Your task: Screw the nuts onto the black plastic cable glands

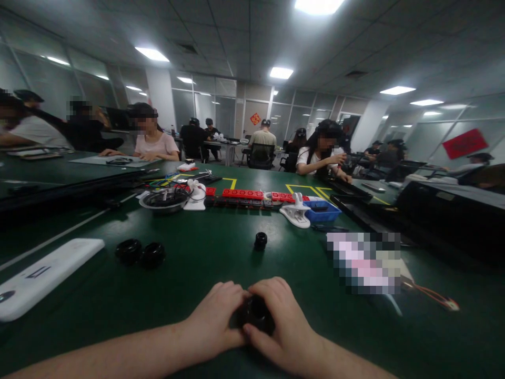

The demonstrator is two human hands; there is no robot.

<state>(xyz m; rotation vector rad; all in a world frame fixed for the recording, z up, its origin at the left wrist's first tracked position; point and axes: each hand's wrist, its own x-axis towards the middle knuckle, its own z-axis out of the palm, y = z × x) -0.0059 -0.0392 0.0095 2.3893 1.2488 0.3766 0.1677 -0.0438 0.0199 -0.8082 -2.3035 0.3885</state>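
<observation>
Near the front of the green table, both my hands are wrapped round a black ring-shaped part (pixel 258 319) with a hole through its middle. My left hand (pixel 218 315) grips its left side, thumb low and fingers over the top. From the right, my right hand (pixel 284 318) closes round it, with the thumb at its front edge. A smaller black ring-like part (pixel 261 241) stands on the table beyond my hands. Two more black ring-shaped parts, a left one (pixel 128 251) and a right one (pixel 153 255), sit side by side to the left.
A long white case (pixel 51 273) lies at the left. Across the middle are a metal bowl (pixel 163 200), a row of red blocks (pixel 242 193), a white clip (pixel 296 211) and a blue tray (pixel 324 211). Wires (pixel 432 296) lie at the right. Co-workers sit beyond the table.
</observation>
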